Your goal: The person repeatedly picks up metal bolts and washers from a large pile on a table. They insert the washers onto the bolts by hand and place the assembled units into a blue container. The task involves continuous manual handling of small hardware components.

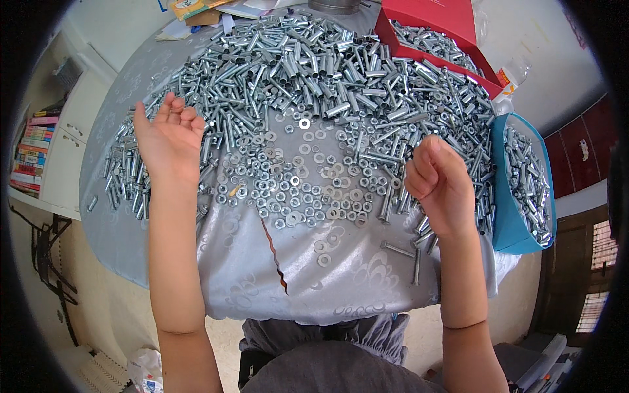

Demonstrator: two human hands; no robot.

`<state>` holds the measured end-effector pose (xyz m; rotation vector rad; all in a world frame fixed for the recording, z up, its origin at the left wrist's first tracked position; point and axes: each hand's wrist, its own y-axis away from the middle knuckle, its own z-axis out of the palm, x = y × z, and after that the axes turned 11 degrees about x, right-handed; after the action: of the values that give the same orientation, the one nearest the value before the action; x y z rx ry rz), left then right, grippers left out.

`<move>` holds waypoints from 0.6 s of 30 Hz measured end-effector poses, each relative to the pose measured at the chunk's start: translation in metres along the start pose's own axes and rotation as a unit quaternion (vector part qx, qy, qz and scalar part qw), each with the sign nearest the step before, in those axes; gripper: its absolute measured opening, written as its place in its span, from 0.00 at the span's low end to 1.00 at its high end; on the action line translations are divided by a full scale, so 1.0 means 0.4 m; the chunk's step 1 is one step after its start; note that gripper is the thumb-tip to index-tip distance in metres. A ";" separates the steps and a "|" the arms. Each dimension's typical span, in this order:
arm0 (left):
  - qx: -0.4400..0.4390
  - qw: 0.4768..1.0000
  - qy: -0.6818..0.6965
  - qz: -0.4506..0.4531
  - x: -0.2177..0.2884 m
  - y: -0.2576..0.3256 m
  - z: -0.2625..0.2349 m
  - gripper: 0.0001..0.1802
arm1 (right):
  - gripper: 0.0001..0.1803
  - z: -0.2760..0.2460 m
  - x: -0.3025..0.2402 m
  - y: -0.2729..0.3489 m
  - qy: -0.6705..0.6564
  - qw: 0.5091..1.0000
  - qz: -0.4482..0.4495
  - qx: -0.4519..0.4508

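My left hand (pixel 171 134) is raised over the left side of the heap, palm showing, fingers loosely curled and apart, with nothing visible in it. On the right, my right hand (pixel 438 183) hangs above the metal parts with its fingers closed; what they hold, if anything, is hidden. Between the hands lie many loose hex nuts (pixel 263 213) and flat washers (pixel 304 123). Behind them a wide heap of silver metal sleeves and bolts (pixel 288 59) covers the far half of the table. Two long bolts (pixel 417 265) lie near the front, left of my right forearm.
A blue container (pixel 501 216) full of bolts stands at the right edge. At the far right is a red box (pixel 429 16) holding more metal parts. The grey tablecloth (pixel 229 275) has a long tear (pixel 273 252). Books (pixel 33 154) fill a shelf at left.
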<state>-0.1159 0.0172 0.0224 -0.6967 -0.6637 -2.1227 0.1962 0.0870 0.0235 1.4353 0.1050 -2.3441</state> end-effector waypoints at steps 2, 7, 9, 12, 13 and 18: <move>0.029 0.998 -0.013 0.051 0.000 0.004 0.006 0.21 | 0.12 -0.007 0.001 -0.004 0.004 1.000 -0.020 0.006; 0.080 0.980 -0.029 0.182 0.000 0.011 0.015 0.18 | 0.10 -0.010 -0.004 -0.010 0.125 0.987 -0.095 0.043; 0.050 0.977 -0.068 0.194 -0.013 0.016 0.016 0.17 | 0.06 -0.014 0.003 -0.014 0.275 0.945 -0.151 0.092; -0.028 0.967 -0.159 0.199 -0.047 0.029 0.016 0.14 | 0.05 -0.028 0.023 -0.034 0.575 0.682 -0.452 0.032; -0.044 0.961 -0.183 0.203 -0.060 0.042 0.021 0.13 | 0.09 -0.022 0.023 -0.030 0.601 0.672 -0.431 0.030; -0.162 0.888 -0.333 0.274 -0.127 0.073 0.016 0.09 | 0.11 -0.033 0.049 -0.026 0.636 0.664 -0.393 0.017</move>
<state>-0.0634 0.0315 -0.0005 -1.6295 -0.3792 -1.4496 0.1957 0.0944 -0.0010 3.1910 1.2445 -1.1396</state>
